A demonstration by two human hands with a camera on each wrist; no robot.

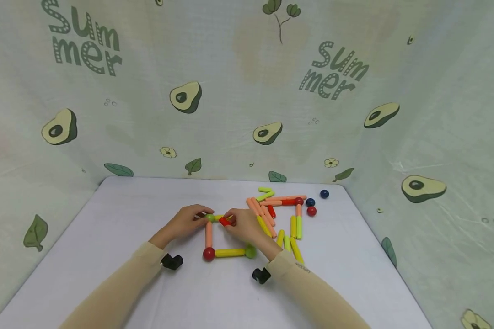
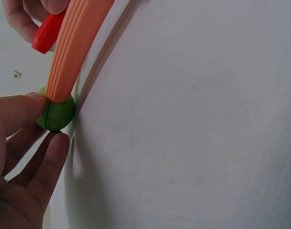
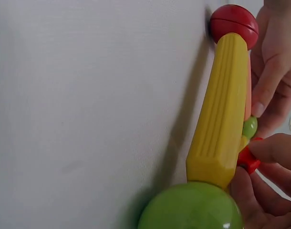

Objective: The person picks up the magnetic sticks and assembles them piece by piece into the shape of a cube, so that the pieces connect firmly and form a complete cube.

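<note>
My left hand point(image 1: 189, 220) pinches a green ball point(image 2: 62, 116) between thumb and fingers. A pink rod point(image 1: 208, 235) runs from that ball to a red ball point(image 1: 208, 254), and a yellow rod point(image 1: 218, 218) extends from it to the right. Between thumb and fingers, my right hand point(image 1: 244, 226) holds a short red rod point(image 1: 224, 221) close to this yellow rod; I cannot tell whether they touch. Nearer me, another yellow rod point(image 1: 230, 252) links the red ball with a second green ball point(image 1: 250, 251), which sits below the right wrist.
Loose pink, yellow and lime rods lie right of the hands, among them a yellow rod point(image 1: 296, 250). A joined red rod point(image 1: 289, 202) and red ball point(image 1: 298, 201) lie behind. Blue balls point(image 1: 324, 193) and another red ball point(image 1: 311, 211) rest at the back right.
</note>
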